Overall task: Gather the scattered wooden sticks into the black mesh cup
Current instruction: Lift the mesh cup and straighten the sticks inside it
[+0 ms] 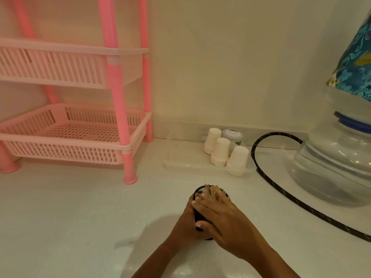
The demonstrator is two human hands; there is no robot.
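Both hands meet at the black mesh cup [199, 216], upright on the white bench [80, 217]. The left hand [185, 224] curls round its left wall; the right hand [225, 222] lies with straight fingers across the wooden sticks [214, 193] bunched inside. Open bench spreads leftward; a black cord [254, 155] curves nearby on the right

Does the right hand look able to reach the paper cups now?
Probably yes: the right hand only rests on the wooden sticks, and open counter lies between the black mesh cup and the paper cups.
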